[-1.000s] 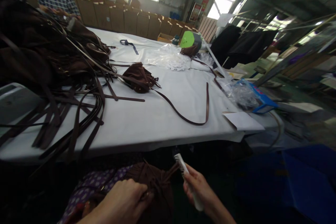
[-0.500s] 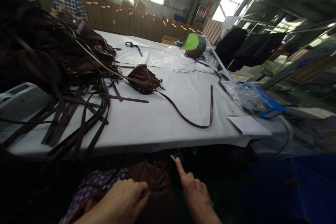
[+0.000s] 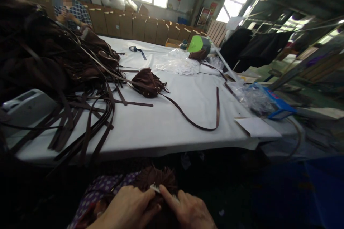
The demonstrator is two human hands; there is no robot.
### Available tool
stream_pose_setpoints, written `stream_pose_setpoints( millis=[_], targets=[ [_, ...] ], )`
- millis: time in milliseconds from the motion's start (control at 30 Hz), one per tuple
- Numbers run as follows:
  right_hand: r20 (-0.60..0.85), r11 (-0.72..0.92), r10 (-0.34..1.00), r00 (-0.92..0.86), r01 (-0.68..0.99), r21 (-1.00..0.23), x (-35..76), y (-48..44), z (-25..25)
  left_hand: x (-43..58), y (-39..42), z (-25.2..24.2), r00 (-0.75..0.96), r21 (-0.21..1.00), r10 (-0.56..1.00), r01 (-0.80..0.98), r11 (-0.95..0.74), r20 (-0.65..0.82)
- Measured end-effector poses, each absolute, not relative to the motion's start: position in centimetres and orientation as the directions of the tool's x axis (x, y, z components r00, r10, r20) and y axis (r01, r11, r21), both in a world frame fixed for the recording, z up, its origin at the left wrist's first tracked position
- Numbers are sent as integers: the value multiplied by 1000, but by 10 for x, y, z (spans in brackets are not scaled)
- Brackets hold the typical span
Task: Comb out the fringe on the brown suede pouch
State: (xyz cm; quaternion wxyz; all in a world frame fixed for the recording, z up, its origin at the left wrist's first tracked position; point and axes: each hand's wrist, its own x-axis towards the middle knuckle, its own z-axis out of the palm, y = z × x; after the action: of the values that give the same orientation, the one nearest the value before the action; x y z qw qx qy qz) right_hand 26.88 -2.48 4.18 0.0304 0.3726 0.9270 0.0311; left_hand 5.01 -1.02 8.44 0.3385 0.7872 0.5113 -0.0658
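Observation:
On my lap, below the table edge, lies a dark brown gathered bag (image 3: 157,176) of soft material. My left hand (image 3: 131,200) is closed on its near side. My right hand (image 3: 188,205) is closed round a thin pale tool (image 3: 155,188), its index finger stretched along it. The tool's tip is at the bag, close to my left thumb; its exact kind is too small and blurred to tell. Much of the bag is hidden by both hands. Purple dotted cloth (image 3: 107,184) shows beside my left wrist.
A white-covered table (image 3: 172,128) stands ahead. A heap of brown bags and straps (image 3: 53,53) fills its left. One small brown bag (image 3: 147,83) lies mid-table with its strap stretched right. Plastic wrap (image 3: 180,62) and a blue box (image 3: 281,102) lie beyond. A person (image 3: 73,16) stands across.
My right hand has moved left and down, bringing the pale tool onto the bag beside my left hand. The person across has raised their hands a little.

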Motion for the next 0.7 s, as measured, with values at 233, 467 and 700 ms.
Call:
stream_pose_setpoints(
  millis=[233,467,700],
  targets=[
    [2,500,848,-531,800,332,291,8,18,46,-10,100,431,393,693,891,-227,-577],
    [249,394,870,-425,904,167,293,9,7,43,-5,100,439,482,689,864,-147,-576],
    [298,433,886,-354,862,-263,263,-12,-12,20,20,74,692,884,671,453,-119,-265]
  ],
)
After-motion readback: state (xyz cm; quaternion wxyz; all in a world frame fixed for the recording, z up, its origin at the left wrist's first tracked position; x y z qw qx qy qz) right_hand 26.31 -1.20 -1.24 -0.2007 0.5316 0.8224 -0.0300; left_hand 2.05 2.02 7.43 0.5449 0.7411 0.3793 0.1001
